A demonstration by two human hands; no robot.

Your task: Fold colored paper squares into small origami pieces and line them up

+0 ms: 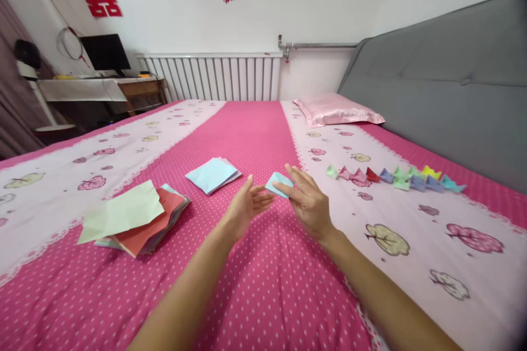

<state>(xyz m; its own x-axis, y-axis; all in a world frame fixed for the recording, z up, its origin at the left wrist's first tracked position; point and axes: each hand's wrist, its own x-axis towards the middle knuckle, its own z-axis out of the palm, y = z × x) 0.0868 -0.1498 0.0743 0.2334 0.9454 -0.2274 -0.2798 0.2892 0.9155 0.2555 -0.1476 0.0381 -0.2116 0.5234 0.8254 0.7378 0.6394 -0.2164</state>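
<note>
Plain light blue on the folded paper [275, 180], just off centre toward five o'clock. Light blue atop the small paper pile [208, 174] at nine, pinkish at its edge. Pale green over orange-red on the large paper stack [127, 213] at eight. Green, pink, red, violet-blue, yellow and turquoise along the row of paper figures [400, 181] at three. Vivid pink with white dots (plus paler bands of printed trees) on the bed cover [263, 285] at six. Pale pink on the pillow [337, 109], grey on the headboard [444, 77], both toward two.
</note>
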